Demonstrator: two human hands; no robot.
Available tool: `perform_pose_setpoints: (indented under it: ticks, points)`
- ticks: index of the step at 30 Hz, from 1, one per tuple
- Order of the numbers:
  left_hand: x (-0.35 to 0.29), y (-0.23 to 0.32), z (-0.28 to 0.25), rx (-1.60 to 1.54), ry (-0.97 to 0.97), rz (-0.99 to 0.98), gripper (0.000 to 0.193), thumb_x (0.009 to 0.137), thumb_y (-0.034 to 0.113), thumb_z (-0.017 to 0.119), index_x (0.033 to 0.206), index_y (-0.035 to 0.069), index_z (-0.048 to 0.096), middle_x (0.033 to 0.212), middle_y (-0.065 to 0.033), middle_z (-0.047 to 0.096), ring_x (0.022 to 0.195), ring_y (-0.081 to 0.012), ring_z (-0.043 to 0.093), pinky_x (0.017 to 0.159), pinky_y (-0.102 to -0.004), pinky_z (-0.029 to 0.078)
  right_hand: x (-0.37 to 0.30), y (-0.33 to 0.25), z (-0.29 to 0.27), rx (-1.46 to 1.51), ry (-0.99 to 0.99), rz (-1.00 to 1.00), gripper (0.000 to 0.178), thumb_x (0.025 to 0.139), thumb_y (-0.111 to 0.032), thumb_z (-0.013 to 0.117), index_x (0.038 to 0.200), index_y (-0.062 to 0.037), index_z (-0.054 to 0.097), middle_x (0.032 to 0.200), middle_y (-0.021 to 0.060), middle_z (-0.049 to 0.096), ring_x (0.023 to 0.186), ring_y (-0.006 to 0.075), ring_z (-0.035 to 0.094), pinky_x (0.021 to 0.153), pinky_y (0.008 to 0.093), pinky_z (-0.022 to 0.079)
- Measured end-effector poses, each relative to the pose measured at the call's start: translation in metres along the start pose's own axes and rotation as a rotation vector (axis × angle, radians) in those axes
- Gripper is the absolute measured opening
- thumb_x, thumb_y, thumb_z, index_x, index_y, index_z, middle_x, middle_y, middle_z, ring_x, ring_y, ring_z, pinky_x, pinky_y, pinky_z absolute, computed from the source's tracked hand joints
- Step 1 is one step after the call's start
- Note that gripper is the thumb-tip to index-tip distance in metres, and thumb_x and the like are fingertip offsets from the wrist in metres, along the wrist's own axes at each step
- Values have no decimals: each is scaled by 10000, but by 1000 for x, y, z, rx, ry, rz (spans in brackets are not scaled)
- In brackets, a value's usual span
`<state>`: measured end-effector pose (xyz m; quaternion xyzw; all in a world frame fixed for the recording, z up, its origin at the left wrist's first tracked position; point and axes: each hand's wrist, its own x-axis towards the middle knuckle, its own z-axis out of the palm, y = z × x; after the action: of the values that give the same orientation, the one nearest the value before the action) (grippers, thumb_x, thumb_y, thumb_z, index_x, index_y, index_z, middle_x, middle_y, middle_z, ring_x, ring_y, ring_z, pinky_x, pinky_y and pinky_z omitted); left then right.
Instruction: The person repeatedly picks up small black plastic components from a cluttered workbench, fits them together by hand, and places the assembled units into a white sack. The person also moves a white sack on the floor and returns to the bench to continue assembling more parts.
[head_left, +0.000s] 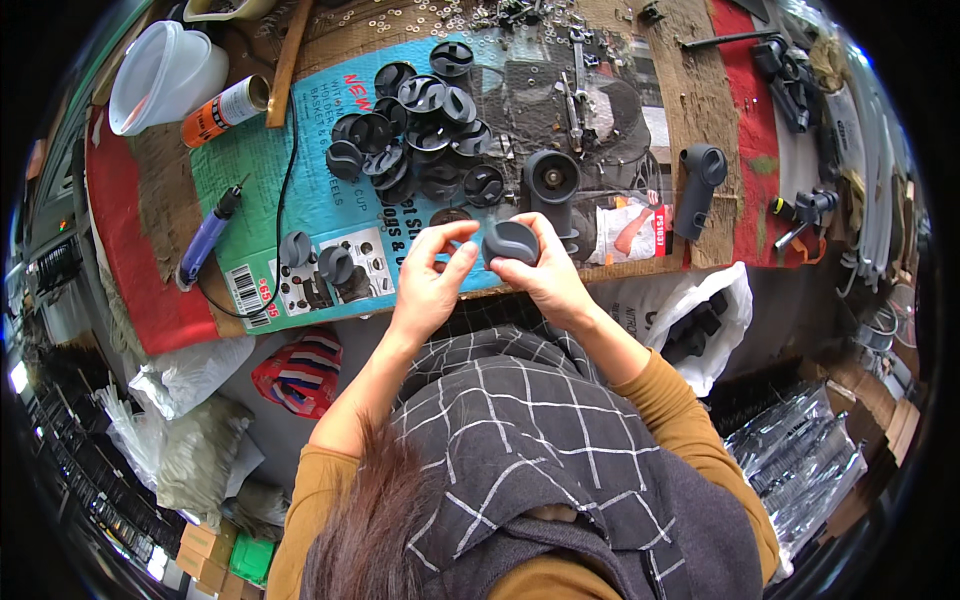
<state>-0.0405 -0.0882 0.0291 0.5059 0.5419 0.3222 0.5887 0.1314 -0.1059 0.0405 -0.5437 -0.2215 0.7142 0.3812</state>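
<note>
My right hand (545, 270) pinches a dark grey round cap (512, 243) with an S-shaped ridge, held just above the table's near edge. Close to the cap's left side, my left hand (435, 275) has its fingers bent, with the thumb and index tips apart and nothing visible between them. Beyond my hands lies a heap of similar black round caps (425, 130). Two more caps, one grey (296, 249) and one black (336, 265), lie to the left. A black plastic housing (552, 178) with a round socket stands just past my right hand.
Another black housing (700, 185) lies to the right. At the left are a blue-purple electric screwdriver (210, 235) with a black cord, an orange can (225, 110) and a white tub (170, 75). A white bag (735, 320) of black parts hangs below the near edge.
</note>
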Motion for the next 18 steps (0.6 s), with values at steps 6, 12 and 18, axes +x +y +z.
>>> perform_pose_setpoints:
  ticks: [6,12,18]
  points:
    - [14,9,17,-261,-112,-196,220,889,138,650,1075,22,621,851,-14,642,752,-73,577,700,-224,476,-6,4,-11,-73,-1,-8,433,795,-17,656,1140,-49,396,920,34,548,812,72,528,689,215,458]
    - [-8,-18,4,-376,-18,-357,257,900,134,636,1097,-3,545,854,-43,644,724,-84,585,669,-226,474,-4,21,-20,-137,131,11,211,894,-172,664,997,-65,514,898,-5,586,754,41,521,652,185,420]
    - [-19,-70,-88,244,413,-224,229,888,146,649,1061,-1,616,819,-40,645,713,-106,613,663,-245,510,63,30,6,-1356,326,-654,392,797,-128,666,1125,19,508,1017,154,576,778,282,633,705,350,525]
